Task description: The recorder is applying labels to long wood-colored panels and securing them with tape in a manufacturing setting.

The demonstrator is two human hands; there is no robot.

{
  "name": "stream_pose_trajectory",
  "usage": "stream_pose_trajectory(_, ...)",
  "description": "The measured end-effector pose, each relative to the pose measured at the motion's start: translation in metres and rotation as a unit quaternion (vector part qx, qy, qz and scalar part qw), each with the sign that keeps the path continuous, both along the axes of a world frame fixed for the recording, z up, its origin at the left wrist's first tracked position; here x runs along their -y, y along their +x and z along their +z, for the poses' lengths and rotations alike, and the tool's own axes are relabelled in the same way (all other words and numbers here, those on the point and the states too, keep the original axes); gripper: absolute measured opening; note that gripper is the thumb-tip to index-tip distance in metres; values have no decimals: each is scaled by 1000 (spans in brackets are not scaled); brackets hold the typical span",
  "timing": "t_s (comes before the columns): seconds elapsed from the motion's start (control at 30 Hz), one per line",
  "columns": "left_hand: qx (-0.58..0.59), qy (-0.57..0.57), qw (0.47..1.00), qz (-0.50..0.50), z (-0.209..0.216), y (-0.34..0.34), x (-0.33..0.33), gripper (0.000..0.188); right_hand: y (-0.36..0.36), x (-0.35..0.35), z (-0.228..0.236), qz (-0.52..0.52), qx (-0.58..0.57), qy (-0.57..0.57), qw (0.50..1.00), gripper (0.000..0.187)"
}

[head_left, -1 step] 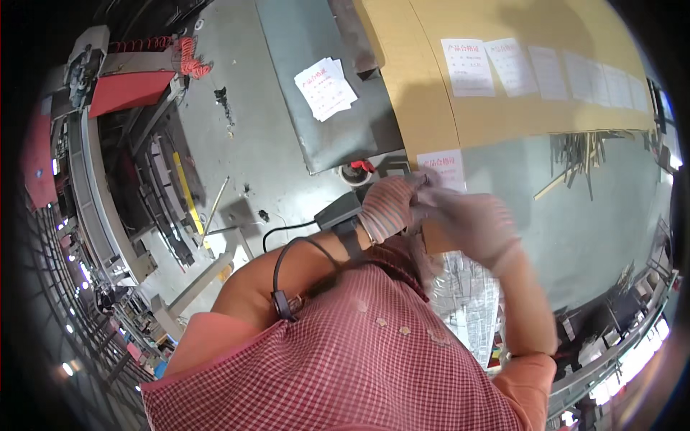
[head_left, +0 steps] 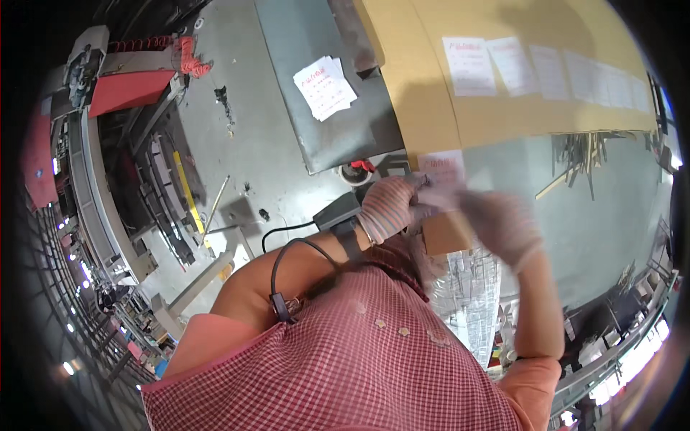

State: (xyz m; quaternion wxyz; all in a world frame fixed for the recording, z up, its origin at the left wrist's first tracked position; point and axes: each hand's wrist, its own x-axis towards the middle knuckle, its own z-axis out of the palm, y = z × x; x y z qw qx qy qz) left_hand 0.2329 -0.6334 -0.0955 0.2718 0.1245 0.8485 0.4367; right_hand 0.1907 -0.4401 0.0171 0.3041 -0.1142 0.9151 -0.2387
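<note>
Out on the far left stood a machine with a red panel point(head_left: 133, 92). Moving right, a loose pile of printed sheets point(head_left: 325, 89) lay on a dark table point(head_left: 284, 43). Then, in close, came the left hand point(head_left: 388, 208), in a striped glove, its fingers drawn together beside a pale, blurred piece point(head_left: 440, 197); whether they pinched it, I could not tell. That piece sat right between the hands, just below a single printed sheet point(head_left: 441, 164) at the corner of the big cardboard point(head_left: 420, 93). Across came the right hand point(head_left: 509, 228), gloved and badly smeared, so spread or pinching, I could not tell! Beyond, a row of papers point(head_left: 471, 68) crossed the cardboard, with thin strips point(head_left: 586, 159) bunched below its edge.
</note>
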Motion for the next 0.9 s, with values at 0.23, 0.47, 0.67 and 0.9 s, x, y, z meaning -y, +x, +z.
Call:
stream_pose_trajectory(0.23,-61,78,994,53,-18,12,4,40,38,-53,-125,-141,31,42,989,19)
stream_pose_trajectory(0.47,121,139,941,284,-41,0,6,48,83,-48,-96,-178,-74,-76,978,40)
stream_pose_trajectory(0.67,177,174,964,91,-12,87,1,52,114,-68,-31,-167,385,28,907,50)
stream_pose_trajectory(0.9,304,320,896,52,28,52,32,22,34,-15,6,133,150,-150,968,37)
